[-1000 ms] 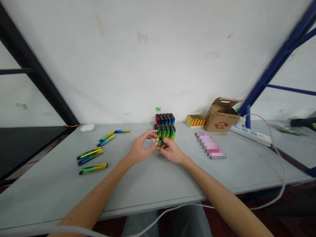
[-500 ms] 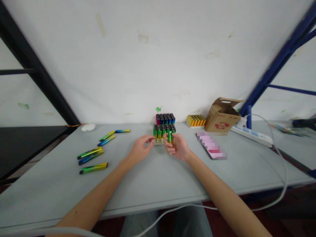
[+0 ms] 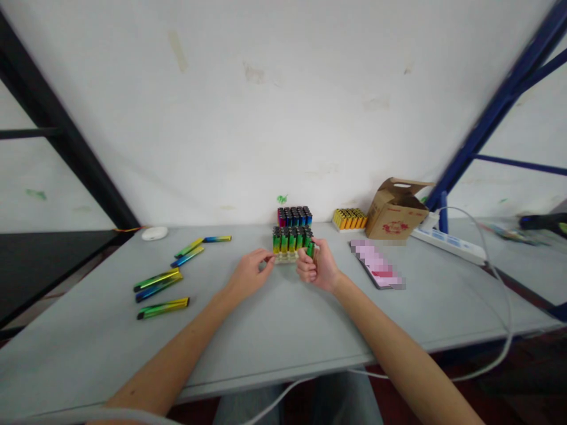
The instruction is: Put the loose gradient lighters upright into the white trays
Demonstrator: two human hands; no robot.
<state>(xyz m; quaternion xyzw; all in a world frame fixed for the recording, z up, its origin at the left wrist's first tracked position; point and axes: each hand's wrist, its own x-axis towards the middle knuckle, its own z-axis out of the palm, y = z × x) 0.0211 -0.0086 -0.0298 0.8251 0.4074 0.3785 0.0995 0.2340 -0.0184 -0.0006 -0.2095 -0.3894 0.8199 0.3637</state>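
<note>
My right hand [image 3: 319, 267] is closed around a green lighter [image 3: 310, 249], held upright with its top end showing above the fingers. Just behind it stands a clear tray [image 3: 287, 258] with rows of green-yellow lighters [image 3: 291, 239] that have dark tops. The front row of the tray shows bare slots. My left hand [image 3: 253, 271] is at the tray's front left corner, its thumb and fingertips closed on the edge there. On the left of the table lie several loose green-yellow and blue-yellow lighters [image 3: 158, 278].
Behind the tray stands a block of blue and red lighters [image 3: 295, 216]. To the right are a tray of yellow lighters [image 3: 349, 219], an opened cardboard box [image 3: 396, 215], a phone [image 3: 376, 264] and a power strip [image 3: 452, 245]. A white case [image 3: 155, 234] sits at back left.
The lighter in my right hand has tilted and come slightly right, clear of the tray's front row. My left hand stays at the tray's corner. The view has shifted slightly.
</note>
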